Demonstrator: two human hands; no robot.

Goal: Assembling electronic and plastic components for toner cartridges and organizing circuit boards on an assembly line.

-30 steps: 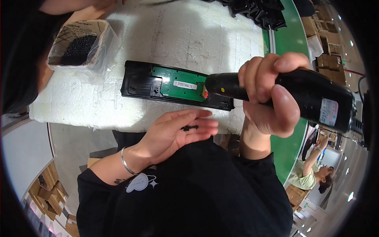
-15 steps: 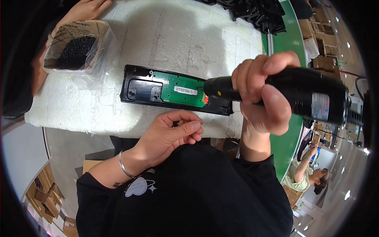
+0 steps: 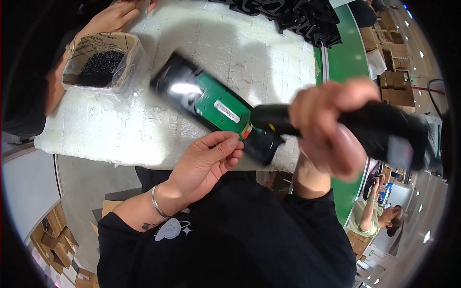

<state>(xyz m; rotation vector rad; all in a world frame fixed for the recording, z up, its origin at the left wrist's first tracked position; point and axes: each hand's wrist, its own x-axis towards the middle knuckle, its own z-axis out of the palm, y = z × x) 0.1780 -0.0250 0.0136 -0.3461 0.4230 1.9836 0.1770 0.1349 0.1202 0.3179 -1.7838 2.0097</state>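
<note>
My right hand [image 3: 331, 127], smeared by motion, is wrapped round a black electric screwdriver [image 3: 273, 119]. The driver's front end reaches the green circuit board [image 3: 211, 98], near a small red and white connector [image 3: 247, 130]. The board lies in a long black plastic housing [image 3: 175, 72], which sits aslant on the work surface and is blurred. At the housing's near edge, my left hand [image 3: 206, 163] has thumb and forefinger pinched together. Whatever is between those fingertips, if anything, is too small to make out.
A lined box of small black screws [image 3: 103, 67] stands at the left, beside another person's hand [image 3: 113, 18]. Black plastic parts [image 3: 307, 21] are heaped at the far right of the white foam-like surface [image 3: 177, 134]. A green surface [image 3: 343, 67] lies beyond its right edge.
The housing has turned clockwise, its left end swinging away and its right end toward me. My right hand and the screwdriver have shifted slightly nearer; my left fingertips now meet the housing's edge.
</note>
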